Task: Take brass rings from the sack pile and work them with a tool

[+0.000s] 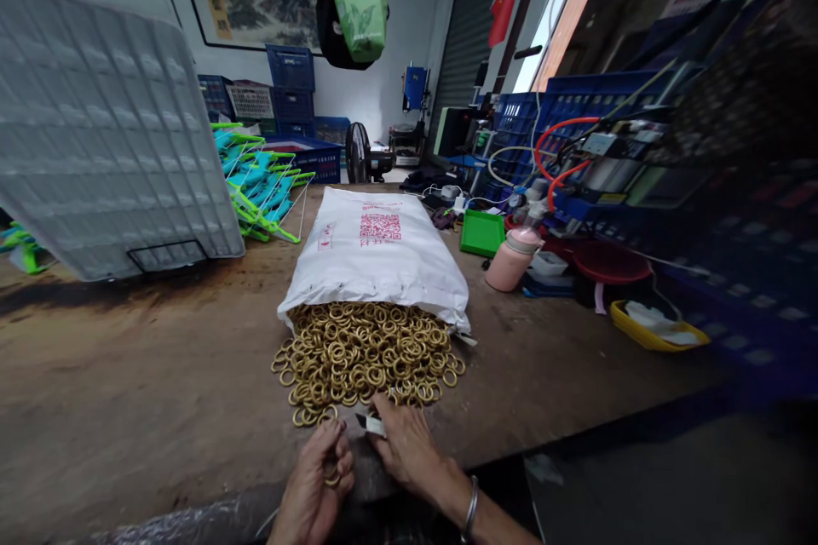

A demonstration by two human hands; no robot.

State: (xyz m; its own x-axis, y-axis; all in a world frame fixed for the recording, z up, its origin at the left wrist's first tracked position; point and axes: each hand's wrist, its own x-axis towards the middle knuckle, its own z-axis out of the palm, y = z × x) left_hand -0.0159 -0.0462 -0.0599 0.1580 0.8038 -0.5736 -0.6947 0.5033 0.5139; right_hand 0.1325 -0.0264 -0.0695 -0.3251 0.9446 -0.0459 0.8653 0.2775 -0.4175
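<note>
Many brass-coloured rings [377, 349] spill from the mouth of a white sack [377, 255] printed with a red code. In front of the pile, my left hand [323, 468] is closed, with a ring showing between its curled fingers and another ring near its fingertips. Just to the right, my right hand [406, 443] holds a small white tool with a dark tip [371, 424]. Its index finger reaches the near edge of the pile, and a metal bangle circles its wrist.
A grey ribbed panel [121, 136] stands at the left beside green and blue hangers [262, 187]. Right of the sack are a green tray [482, 232], a pink bottle [513, 258] and a yellow basket [658, 328]. The brown table's [159, 383] near edge lies by my wrists.
</note>
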